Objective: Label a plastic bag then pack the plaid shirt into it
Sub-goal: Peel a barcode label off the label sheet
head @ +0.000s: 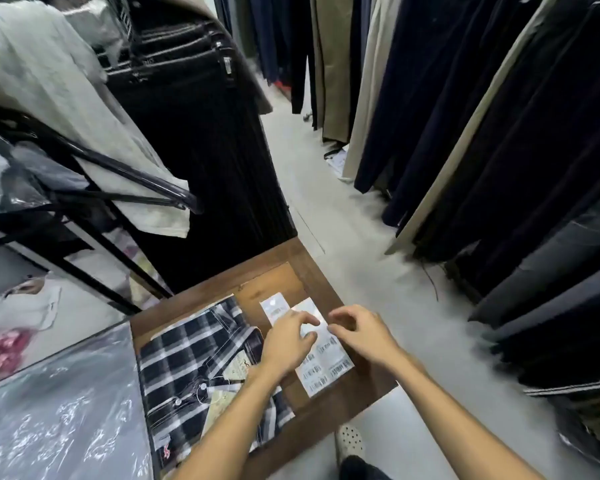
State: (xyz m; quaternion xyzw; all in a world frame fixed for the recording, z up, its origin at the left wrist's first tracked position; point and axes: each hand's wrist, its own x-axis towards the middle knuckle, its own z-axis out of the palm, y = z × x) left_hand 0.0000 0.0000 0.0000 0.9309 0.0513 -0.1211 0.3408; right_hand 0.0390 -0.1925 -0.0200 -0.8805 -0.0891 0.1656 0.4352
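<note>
A folded black-and-white plaid shirt [191, 368] with paper tags lies on the small wooden table [291, 265]. To its right lies a white sheet of barcode labels [329, 362], with a smaller strip [274, 306] beside it. My left hand [286, 342] rests on the sheet, thumb and fingers pinching at a label. My right hand [359, 329] hovers just right of it, fingers curled over the sheet's edge and holding nothing I can see. A stack of clear plastic bags [59, 414] lies at the lower left.
Black trousers on hangers [194, 133] and a black metal rack [94, 188] stand close behind the table on the left. Dark and beige garments [482, 133] hang along the right. A grey floor aisle [343, 220] runs between them. My shoe [350, 439] shows below the table.
</note>
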